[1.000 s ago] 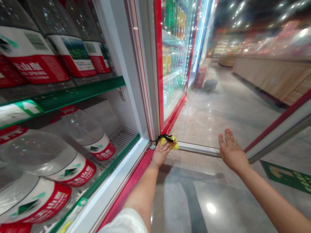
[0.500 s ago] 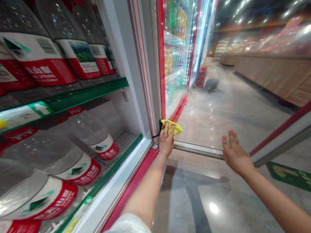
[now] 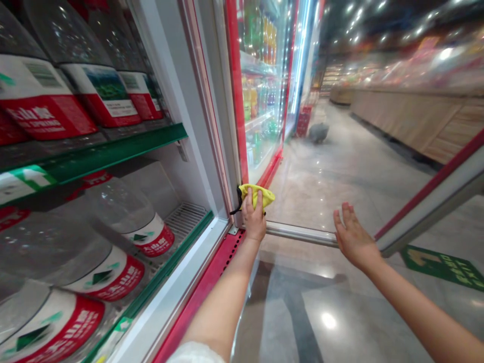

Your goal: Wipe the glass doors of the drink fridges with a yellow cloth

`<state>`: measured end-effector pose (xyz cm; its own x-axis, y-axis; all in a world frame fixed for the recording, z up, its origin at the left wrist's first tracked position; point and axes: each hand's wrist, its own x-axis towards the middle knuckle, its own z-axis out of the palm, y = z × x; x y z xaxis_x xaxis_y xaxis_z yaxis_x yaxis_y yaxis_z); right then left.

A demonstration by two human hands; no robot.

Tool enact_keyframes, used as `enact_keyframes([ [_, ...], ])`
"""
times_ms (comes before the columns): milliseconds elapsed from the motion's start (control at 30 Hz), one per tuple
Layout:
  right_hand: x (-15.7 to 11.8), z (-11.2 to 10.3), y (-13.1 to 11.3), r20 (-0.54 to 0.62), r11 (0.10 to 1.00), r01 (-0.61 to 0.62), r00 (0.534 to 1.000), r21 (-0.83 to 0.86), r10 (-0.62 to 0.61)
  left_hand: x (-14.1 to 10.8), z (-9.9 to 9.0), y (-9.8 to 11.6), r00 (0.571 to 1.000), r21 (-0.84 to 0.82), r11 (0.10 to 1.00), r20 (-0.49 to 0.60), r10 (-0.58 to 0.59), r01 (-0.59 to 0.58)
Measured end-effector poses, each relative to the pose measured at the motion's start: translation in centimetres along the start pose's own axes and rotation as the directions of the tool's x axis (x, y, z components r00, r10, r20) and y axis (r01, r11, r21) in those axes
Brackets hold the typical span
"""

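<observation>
In the head view, my left hand (image 3: 254, 221) is closed on a yellow cloth (image 3: 266, 195) with a dark edge and a dark cord. It presses the cloth to the lower hinge-side corner of an open glass cooler door (image 3: 302, 187). My right hand (image 3: 356, 241) is open, fingers extended, at the door's bottom rail (image 3: 302, 232) near its outer corner. Whether its palm touches the door I cannot tell. The red sill (image 3: 212, 275) of the cooler runs beside my left forearm.
At left, large water bottles (image 3: 151, 237) with red and white labels fill the cooler, below and on a green-edged shelf (image 3: 124, 151). Through the glass stand another drinks cooler (image 3: 260, 101), a dark object (image 3: 318, 132) on the floor and a long wooden display stand (image 3: 401, 118).
The view has shifted slightly, so the cooler and door sit further left in it. My left hand stays at the corner with the cloth; my right hand remains open by the bottom rail.
</observation>
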<state>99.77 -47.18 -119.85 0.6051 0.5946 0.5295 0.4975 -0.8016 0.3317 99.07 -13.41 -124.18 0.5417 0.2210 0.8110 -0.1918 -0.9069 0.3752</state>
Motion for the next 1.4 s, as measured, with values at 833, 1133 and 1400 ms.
enact_keyframes([
  [833, 0.6, 0.2, -0.1, 0.001, 0.999, 0.010, 1.000, -0.040, -0.010, 0.5, -0.6, -1.1, 0.994, 0.079, 0.994, 0.076, 0.075, -0.081],
  [1133, 0.6, -0.2, -0.5, 0.013, 0.999, -0.037, 0.999, -0.007, 0.037, -4.3, -0.5, -3.5, 0.978, 0.122, 0.984, 0.180, 0.104, -0.127],
  [1400, 0.7, -0.1, -0.8, 0.004, 0.999, -0.052, 0.999, 0.007, 0.052, -2.7, 2.2, 2.1, 0.990, 0.075, 0.995, 0.135, 0.048, -0.059],
])
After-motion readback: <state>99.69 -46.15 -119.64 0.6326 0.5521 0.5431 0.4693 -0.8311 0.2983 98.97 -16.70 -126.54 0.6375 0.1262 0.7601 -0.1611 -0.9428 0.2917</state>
